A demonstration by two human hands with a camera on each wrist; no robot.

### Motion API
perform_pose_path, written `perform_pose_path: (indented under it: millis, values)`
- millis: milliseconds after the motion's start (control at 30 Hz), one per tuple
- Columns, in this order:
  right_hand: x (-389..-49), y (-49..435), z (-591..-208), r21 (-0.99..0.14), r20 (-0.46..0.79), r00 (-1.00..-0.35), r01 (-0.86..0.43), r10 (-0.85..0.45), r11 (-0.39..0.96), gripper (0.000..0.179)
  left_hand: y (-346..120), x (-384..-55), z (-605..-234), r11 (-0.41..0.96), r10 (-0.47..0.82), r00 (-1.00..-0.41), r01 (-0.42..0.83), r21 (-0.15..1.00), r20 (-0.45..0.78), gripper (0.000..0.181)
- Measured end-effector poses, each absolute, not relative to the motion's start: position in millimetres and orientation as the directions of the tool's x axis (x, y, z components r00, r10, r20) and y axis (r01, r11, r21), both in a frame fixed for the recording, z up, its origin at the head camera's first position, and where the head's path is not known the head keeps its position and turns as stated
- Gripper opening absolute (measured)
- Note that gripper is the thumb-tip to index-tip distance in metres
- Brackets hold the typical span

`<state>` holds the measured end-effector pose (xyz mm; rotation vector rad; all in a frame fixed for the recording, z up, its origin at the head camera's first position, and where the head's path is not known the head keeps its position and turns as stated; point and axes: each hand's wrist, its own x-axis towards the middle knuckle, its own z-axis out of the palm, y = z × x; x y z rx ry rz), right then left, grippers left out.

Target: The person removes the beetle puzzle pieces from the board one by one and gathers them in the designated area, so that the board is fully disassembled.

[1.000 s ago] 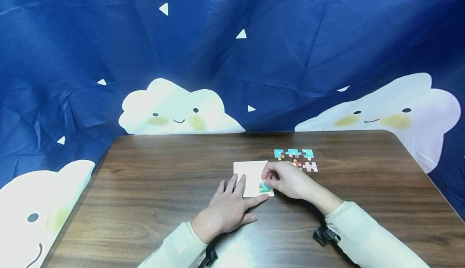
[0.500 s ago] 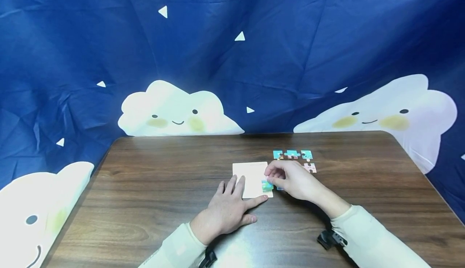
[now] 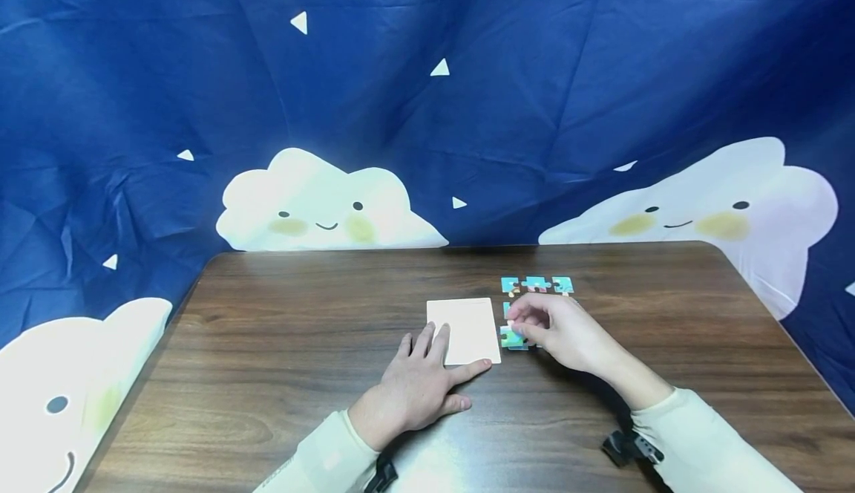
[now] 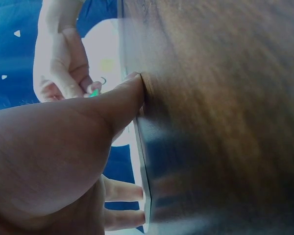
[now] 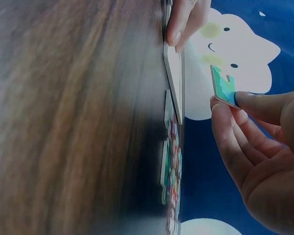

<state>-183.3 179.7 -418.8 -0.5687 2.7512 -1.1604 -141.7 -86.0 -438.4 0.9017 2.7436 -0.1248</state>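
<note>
My right hand pinches a green-and-blue jigsaw piece between thumb and fingertips. In the right wrist view the piece is tilted and raised off the table. Seen from the head, it overlaps loose pieces just right of the white square board. Spread over the board's left and front edges, my left hand rests with straight fingers. Its fingertips touch the board, and its thumb lies on the table. Only a green corner of the held piece shows in the left wrist view.
Several jigsaw pieces lie in rows right of the board, some hidden under my right hand. They stand low along the tabletop in the right wrist view. Behind the brown wooden table hangs a blue curtain with cloud prints.
My right hand has moved right with the jigsaw piece, from over the board's right front corner to over the loose pieces beside it. My left hand has stayed in place.
</note>
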Motion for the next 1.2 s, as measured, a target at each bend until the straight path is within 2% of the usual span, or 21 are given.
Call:
perform_pose_path:
  millis: [367,1200]
  values:
    - [-177.1,198.0,-422.8,-0.718,0.102,-0.935,-0.306,-0.341,0.625,0.007,-87.4,-141.1,-440.1,0.808,0.570,-0.778,0.589,0.009,-0.264,0.061]
    - [-172.3,240.4,-430.3,-0.713,0.089,-0.960,-0.247,-0.264,0.656,0.009,-86.8,-141.9,-439.2,0.800,0.574,-0.776,0.599,-0.022,-0.263,0.062]
